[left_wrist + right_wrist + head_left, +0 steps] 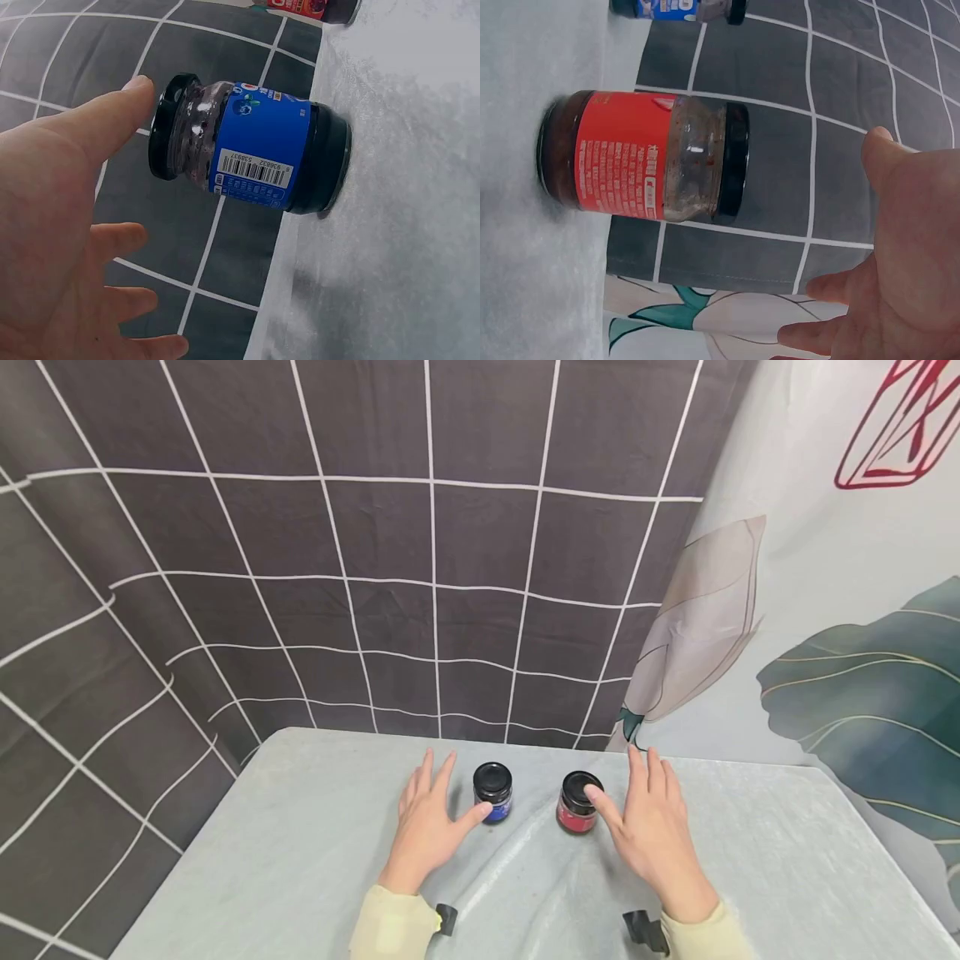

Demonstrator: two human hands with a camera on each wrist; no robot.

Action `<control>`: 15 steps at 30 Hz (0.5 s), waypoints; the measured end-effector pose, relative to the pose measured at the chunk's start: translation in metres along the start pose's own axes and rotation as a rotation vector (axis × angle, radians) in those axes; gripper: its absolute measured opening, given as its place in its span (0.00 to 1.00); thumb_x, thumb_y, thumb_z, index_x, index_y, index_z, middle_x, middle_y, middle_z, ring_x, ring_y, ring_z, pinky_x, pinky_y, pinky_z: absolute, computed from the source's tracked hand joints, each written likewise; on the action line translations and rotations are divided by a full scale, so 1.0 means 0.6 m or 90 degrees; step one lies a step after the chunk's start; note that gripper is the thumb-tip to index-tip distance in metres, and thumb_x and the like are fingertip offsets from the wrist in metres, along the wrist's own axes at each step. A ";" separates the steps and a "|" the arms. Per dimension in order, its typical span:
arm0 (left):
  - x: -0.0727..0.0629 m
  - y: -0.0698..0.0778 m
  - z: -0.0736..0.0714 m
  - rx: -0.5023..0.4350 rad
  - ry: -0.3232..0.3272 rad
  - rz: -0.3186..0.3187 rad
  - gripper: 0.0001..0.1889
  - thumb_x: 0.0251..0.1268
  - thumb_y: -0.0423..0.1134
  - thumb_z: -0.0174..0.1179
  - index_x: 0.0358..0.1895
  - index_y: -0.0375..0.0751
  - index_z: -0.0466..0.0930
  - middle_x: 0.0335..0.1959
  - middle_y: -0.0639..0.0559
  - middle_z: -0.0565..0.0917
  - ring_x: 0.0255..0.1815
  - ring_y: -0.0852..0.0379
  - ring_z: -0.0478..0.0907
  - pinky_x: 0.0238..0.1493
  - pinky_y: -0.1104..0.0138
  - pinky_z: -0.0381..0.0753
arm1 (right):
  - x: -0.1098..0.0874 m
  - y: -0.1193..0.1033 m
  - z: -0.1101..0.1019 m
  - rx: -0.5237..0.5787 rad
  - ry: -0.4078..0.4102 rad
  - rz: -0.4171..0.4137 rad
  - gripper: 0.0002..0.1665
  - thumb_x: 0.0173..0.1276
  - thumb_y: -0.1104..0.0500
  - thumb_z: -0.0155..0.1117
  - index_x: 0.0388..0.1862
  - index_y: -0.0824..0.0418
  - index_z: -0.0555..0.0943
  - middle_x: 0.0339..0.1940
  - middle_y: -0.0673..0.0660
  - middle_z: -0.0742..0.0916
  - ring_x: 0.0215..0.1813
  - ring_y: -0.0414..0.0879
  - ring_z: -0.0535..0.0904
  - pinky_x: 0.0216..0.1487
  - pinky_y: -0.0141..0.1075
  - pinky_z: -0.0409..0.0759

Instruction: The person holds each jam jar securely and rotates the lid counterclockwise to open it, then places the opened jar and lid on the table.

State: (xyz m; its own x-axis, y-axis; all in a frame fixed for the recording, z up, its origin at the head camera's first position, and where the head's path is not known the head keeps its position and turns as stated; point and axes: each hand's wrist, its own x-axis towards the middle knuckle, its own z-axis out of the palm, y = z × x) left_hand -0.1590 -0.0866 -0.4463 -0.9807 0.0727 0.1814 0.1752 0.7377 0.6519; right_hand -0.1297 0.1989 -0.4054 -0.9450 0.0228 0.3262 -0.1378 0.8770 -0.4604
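Observation:
Two small glass jars with black lids stand upright on the table. The jar with the blue label is at the left, and the jar with the red label is a short way to its right. My left hand is beside the blue-labelled jar, fingers spread and thumb toward it. In the left wrist view a barcode shows on the blue label. My right hand is spread to the right of the red-labelled jar. A gap separates the right thumb from the lid in the right wrist view. Both hands hold nothing.
A pale grey cloth with creases covers the table. Behind it hangs a dark curtain with a white grid. At the right is a white curtain with leaf prints. Black straps sit near the wrists.

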 end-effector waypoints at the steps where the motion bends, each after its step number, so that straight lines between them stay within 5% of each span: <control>1: 0.000 0.000 0.001 -0.002 0.000 0.001 0.47 0.59 0.66 0.63 0.79 0.48 0.59 0.81 0.37 0.48 0.77 0.28 0.49 0.73 0.35 0.48 | 0.000 -0.001 0.000 0.000 -0.001 0.000 0.50 0.74 0.39 0.57 0.76 0.74 0.54 0.75 0.80 0.57 0.75 0.77 0.49 0.67 0.71 0.53; 15: 0.002 -0.005 0.008 -0.010 -0.002 0.016 0.47 0.60 0.67 0.62 0.78 0.48 0.60 0.81 0.38 0.51 0.76 0.28 0.53 0.73 0.36 0.50 | 0.004 -0.011 0.001 0.010 0.007 -0.013 0.51 0.74 0.40 0.58 0.77 0.73 0.52 0.74 0.80 0.59 0.74 0.76 0.50 0.67 0.71 0.53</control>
State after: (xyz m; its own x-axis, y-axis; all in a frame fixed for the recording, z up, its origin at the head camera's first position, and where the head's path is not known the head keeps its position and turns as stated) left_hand -0.1612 -0.0855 -0.4517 -0.9763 0.0922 0.1957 0.2006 0.7246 0.6593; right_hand -0.1313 0.1926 -0.4020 -0.9385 0.0104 0.3450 -0.1620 0.8693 -0.4669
